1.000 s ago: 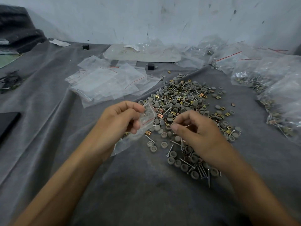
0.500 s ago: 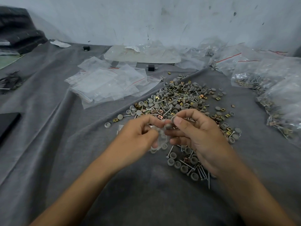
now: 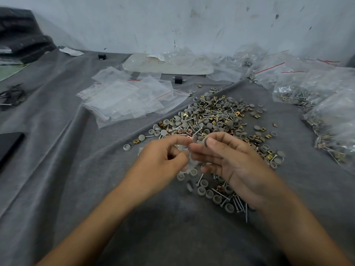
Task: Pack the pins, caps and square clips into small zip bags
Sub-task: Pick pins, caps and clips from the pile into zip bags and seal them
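Pinching a grey cap between thumb and forefinger, my right grip is curled beside the small zip bag, which my left grip pinches. The bag is blurred, so I cannot tell whether its mouth is open. I judge it needs spreading wide before the cap drops in. The heap of pins, caps and square clips lies at twelve o'clock, empty bags at ten, filled bags at two.

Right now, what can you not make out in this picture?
Head view only.
Bag: mostly hidden by left hand and right hand; contents unseen.
Cap in the right grip: blurred, partly behind the thumb.
Black slab: cut by the left edge.
Filled bags: cut by the right edge.
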